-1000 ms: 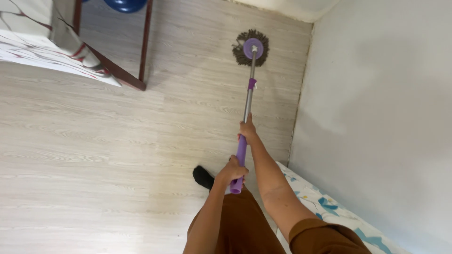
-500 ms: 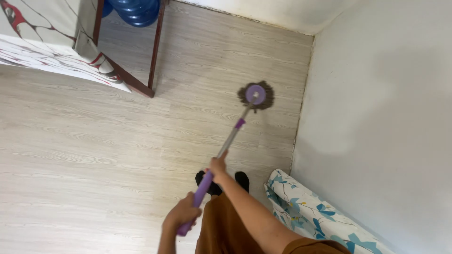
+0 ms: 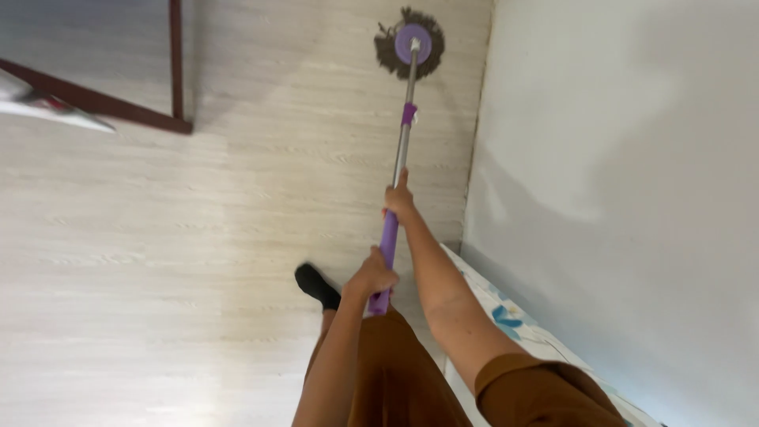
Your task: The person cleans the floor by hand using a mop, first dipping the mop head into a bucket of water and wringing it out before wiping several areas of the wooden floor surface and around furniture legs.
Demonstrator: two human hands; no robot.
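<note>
While both your hands are clamped on the mop handle (image 3: 398, 182), your left hand (image 3: 371, 277) grips its purple end nearest your body and your right hand (image 3: 399, 202) grips just beyond it, further up the pole. Well ahead of your right hand, the round mop head (image 3: 409, 47) rests on the pale wood-look floor (image 3: 198, 237), near the white wall (image 3: 617, 158).

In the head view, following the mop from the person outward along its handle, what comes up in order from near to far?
left hand on the purple grip's end → right hand higher on the purple grip → bare metal shaft → purple collar → round purple mop head with dark fringe on the pale wood-look floor, beside the white wall.
</note>
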